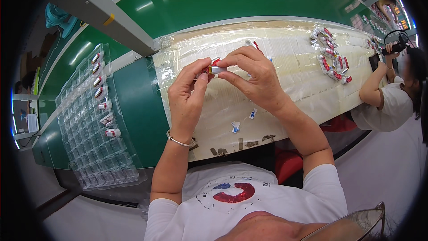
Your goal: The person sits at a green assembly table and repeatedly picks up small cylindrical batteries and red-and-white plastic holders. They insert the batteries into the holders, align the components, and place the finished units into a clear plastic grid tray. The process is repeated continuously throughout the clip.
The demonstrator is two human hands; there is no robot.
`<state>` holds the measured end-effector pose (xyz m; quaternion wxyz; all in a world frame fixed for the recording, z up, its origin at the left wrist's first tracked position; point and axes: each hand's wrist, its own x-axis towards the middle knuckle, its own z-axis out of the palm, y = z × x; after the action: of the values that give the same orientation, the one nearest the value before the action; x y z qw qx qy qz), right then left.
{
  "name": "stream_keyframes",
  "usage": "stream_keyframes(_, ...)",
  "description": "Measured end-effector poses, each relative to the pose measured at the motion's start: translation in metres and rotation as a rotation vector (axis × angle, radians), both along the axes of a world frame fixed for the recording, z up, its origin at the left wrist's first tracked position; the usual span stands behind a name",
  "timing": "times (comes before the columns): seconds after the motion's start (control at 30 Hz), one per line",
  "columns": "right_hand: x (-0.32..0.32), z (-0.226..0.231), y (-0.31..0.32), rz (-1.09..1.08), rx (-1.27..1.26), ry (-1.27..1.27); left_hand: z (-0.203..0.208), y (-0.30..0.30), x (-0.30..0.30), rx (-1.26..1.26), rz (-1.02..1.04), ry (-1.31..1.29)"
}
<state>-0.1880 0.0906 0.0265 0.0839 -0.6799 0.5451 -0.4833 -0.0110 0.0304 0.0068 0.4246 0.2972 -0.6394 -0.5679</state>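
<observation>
Both my hands are raised over the pale, film-covered work surface [285,93], closed on one small part. That small red part with a silver block [217,69] sits between their fingertips; its exact kind I cannot make out. My left hand [188,93] pinches the red end with thumb and fingers. Thumb and forefinger of my right hand [256,78] grip the silver end. Beyond the right hand lies another red-and-white part [252,43], partly hidden by that hand. Small white-and-blue tabs [236,127] lie on the surface nearer me.
At left, a clear compartmented plastic tray [84,138] holds several red-and-white parts along one side. More such parts [329,53] lie in a cluster to the right. A grey metal post [111,18] rises at far left. Another person [383,102] sits at the right.
</observation>
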Motion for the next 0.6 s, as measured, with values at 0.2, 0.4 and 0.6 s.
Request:
stream_keyframes(0.2,0.0017,-0.0030,0.0015,0.038,0.045,-0.092,0.0006,-0.0004,0.0003,-0.062,0.027,-0.019)
stream_keyframes(0.4,0.0025,-0.0008,0.0033,0.048,0.061,-0.113,0.0003,-0.0001,-0.0011,-0.142,0.043,-0.032)
stream_keyframes(0.6,0.0018,0.0029,0.0054,0.092,0.132,-0.190,0.0053,0.0018,-0.0015,-0.208,0.083,-0.057)
